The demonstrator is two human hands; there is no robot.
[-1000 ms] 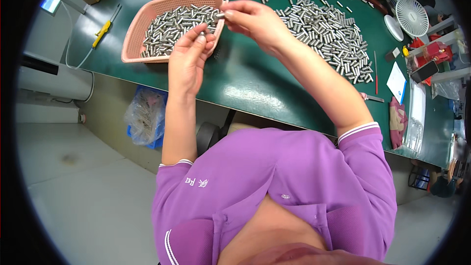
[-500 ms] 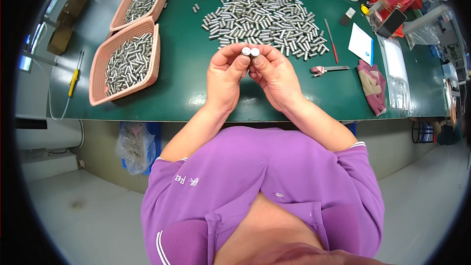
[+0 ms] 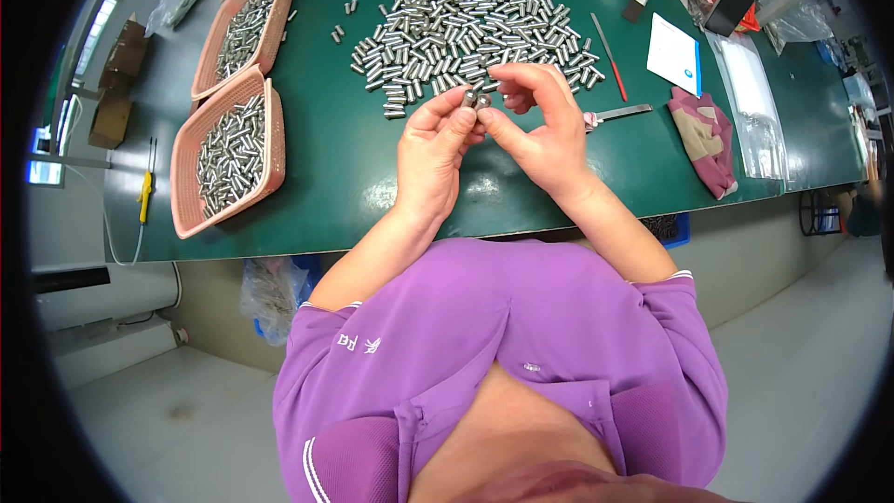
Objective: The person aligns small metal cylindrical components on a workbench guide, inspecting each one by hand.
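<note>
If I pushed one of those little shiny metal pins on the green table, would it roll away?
It probably would: the metal pins look round-sided, and many lie on their sides on the smooth-looking green table. One might feel slippery too, since its surface is shiny. It would likely stay stiff, because it looks like short, straight metal.
</note>
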